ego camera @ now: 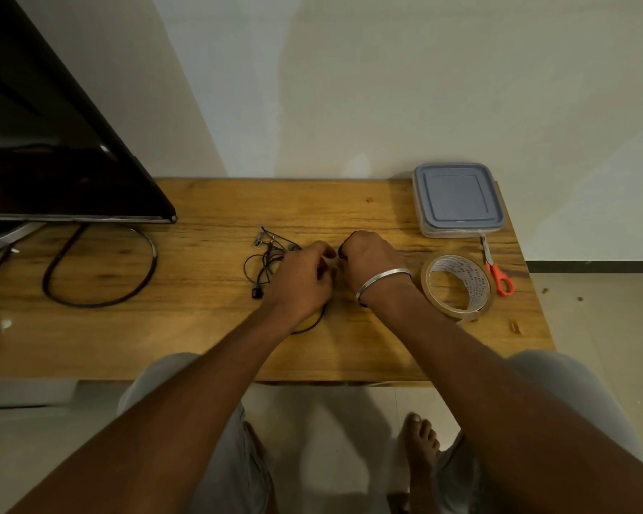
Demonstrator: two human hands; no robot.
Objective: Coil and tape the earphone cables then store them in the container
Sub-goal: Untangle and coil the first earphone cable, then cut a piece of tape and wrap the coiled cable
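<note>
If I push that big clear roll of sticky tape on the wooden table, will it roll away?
Probably not: the clear tape roll lies flat on the wooden table, so it would likely slide. It looks hollow, so probably light. Stood on edge, it might roll.

both arms extended; left hand (305, 278), right hand (368, 259) close together, fingers curled, seemingly pinching cable (309, 329).

A big black screen (52, 142) is set far left on the wooden table (208, 328). A thick black cord (46, 281) is looped beside it.
</note>
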